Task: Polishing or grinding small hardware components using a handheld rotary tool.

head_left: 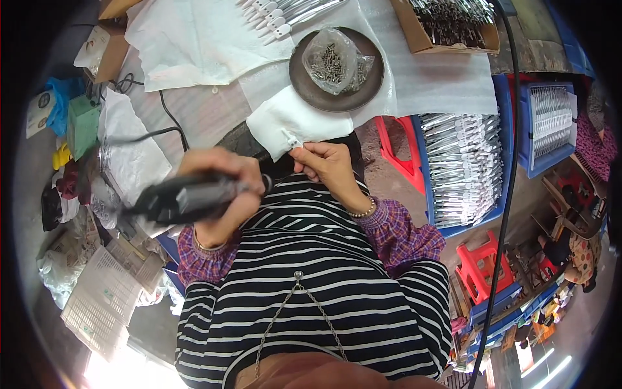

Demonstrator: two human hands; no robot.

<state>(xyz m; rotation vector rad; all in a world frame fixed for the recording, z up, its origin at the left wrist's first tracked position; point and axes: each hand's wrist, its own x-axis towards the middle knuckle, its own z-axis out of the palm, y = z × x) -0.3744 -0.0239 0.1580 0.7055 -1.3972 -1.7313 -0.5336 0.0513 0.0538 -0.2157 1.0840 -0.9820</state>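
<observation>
My left hand (pixel 236 188) is wrapped round a black corded-looking hand tool (pixel 188 198), apparently an electric screwdriver, smeared by motion. It is held sideways, left of my lap. My right hand (pixel 330 170) pinches a small white plastic piece with dark holes (pixel 293 141) between thumb and fingers. That piece rests over a folded white cloth (pixel 272 123) at the table's near edge. Just beyond the cloth, a round dark dish (pixel 304 91) carries a clear plastic bag (pixel 350 48) of small metal screws.
Long silvery pieces with white ends (pixel 278 26) lie in a row on white sheeting (pixel 194 58). A cardboard box (pixel 447 48) of metal parts stands at the far right. Blue crates (pixel 505 162) filled with similar pieces and a red stool (pixel 476 269) are to the right. A black cable (pixel 512 129) hangs there.
</observation>
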